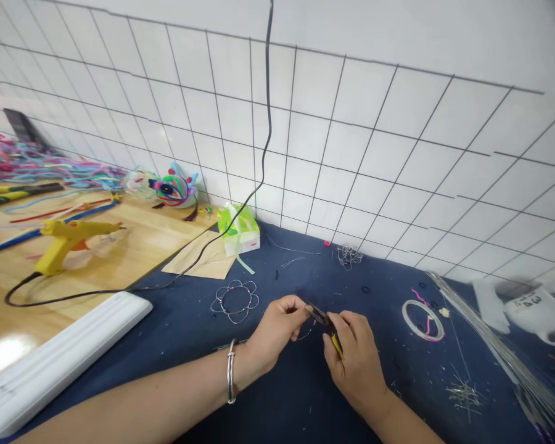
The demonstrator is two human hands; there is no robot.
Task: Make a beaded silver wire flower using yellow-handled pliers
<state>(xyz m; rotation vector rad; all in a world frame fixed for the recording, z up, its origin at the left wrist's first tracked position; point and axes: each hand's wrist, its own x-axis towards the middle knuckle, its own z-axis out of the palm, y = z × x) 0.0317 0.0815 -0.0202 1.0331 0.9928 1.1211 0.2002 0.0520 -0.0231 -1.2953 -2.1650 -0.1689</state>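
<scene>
My left hand (280, 330) pinches a thin piece of wire (309, 333), whose curved lower part shows below the fingers. Wrapped round yellow-handled pliers (321, 316) is my right hand (356, 357). The dark jaws of the pliers meet the wire at my left fingertips; whether they are closed on it is too small to tell. To the left of my hands, a flower-shaped wire frame (235, 301) with several looped petals lies flat on the dark blue cloth (277, 394).
A yellow glue gun (69, 240) rests on the wooden table at left, its black cable (203, 250) crossing the tissue pack (239, 229). On the right lie a ring of tape (423, 320), wire scraps (465, 393) and a bundle of long wires (499, 345). A white bar (69, 357) lies front left.
</scene>
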